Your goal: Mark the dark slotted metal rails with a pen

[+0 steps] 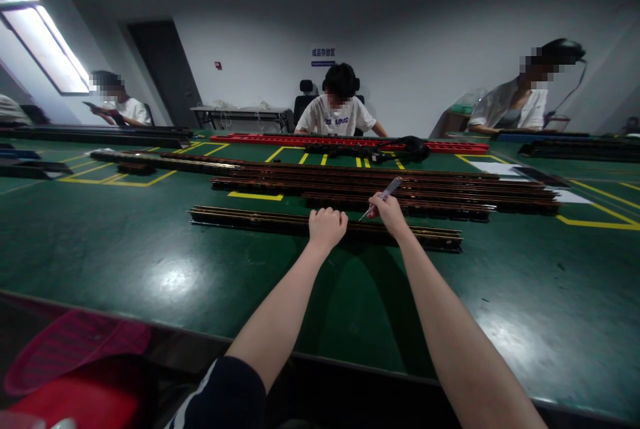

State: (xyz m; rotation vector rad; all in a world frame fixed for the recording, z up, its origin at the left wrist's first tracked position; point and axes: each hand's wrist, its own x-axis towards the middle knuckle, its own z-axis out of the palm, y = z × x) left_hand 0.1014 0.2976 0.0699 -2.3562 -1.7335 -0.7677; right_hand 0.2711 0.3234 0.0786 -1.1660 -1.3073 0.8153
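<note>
In the head view, the dark bar (250,217) lies on the green surface (125,235), well in from its near edge. The left hand (327,227) has its fingers curled over the bar, holding it; the fingers of the right hand (387,213) grip a thin pen-like tool (391,189), tip at the bar, contact unclear. Work here looks under way, unfinished. Toward the far edge lie more bars (380,179); whether they are done cannot be told.

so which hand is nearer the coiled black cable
Right. The right hand, holding a slim pointed tool, is this side of the coiled black cable; the left hand is farther left, on the front dark rail.
</note>
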